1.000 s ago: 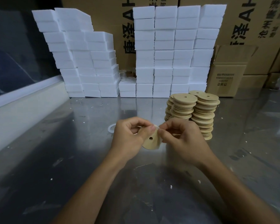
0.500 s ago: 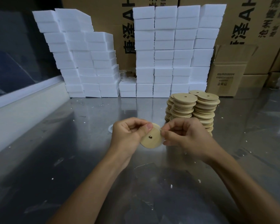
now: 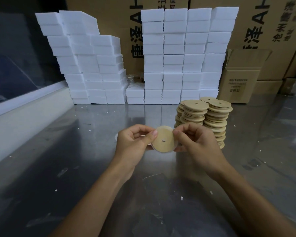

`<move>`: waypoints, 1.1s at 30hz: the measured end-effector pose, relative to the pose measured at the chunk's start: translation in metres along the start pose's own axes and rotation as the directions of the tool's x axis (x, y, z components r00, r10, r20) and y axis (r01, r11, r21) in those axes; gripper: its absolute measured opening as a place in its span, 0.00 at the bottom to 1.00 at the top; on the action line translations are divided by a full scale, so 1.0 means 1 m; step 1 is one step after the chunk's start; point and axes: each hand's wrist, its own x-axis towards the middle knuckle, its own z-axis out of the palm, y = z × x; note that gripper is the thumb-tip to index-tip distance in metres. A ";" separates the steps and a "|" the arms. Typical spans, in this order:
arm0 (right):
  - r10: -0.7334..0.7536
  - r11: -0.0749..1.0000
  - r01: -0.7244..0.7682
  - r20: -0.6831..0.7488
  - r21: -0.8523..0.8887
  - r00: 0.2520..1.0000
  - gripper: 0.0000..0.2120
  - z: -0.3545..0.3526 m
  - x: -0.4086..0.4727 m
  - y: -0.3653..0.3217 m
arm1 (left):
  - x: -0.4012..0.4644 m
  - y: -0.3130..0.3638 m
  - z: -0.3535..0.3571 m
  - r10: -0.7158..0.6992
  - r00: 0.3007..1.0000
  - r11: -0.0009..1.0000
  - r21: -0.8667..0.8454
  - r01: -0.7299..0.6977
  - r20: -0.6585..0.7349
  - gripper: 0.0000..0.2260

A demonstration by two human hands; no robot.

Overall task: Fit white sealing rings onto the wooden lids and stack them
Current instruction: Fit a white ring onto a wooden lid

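Both hands, left hand [image 3: 134, 142] and right hand [image 3: 197, 144], pinch a round, smooth wooden lid [image 3: 163, 139] with a centre hole. Stacked lids [image 3: 207, 117] sit behind on shiny metal table [image 3: 58, 159].

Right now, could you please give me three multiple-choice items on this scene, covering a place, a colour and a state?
1. Where do the stacked wooden lids stand?
A. beyond the right hand
B. left of the left hand
C. on the cardboard box

2. What colour are the foam blocks?
A. black
B. white
C. green

3. How is the held lid supported?
A. flat on the table
B. by one hand
C. by both hands

Answers: 1 A, the stacks rise just behind that hand; 2 B, plainly white; 3 C, fingers pinch both edges.
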 end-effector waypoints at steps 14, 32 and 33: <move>0.105 0.966 -0.102 -0.003 0.238 0.994 0.11 0.007 -0.001 0.014 | 0.004 0.002 -0.001 -0.234 0.969 0.928 -0.279 0.246 0.075 0.03; -0.211 0.848 0.219 0.071 -0.482 0.975 0.32 0.006 -0.005 0.030 | -0.003 -0.007 -0.001 -0.204 0.968 0.979 0.002 0.206 0.143 0.17; -0.223 0.844 0.230 0.074 -0.484 0.972 0.32 0.006 -0.005 0.029 | -0.003 -0.008 0.000 -0.198 0.967 0.980 0.028 0.196 0.163 0.19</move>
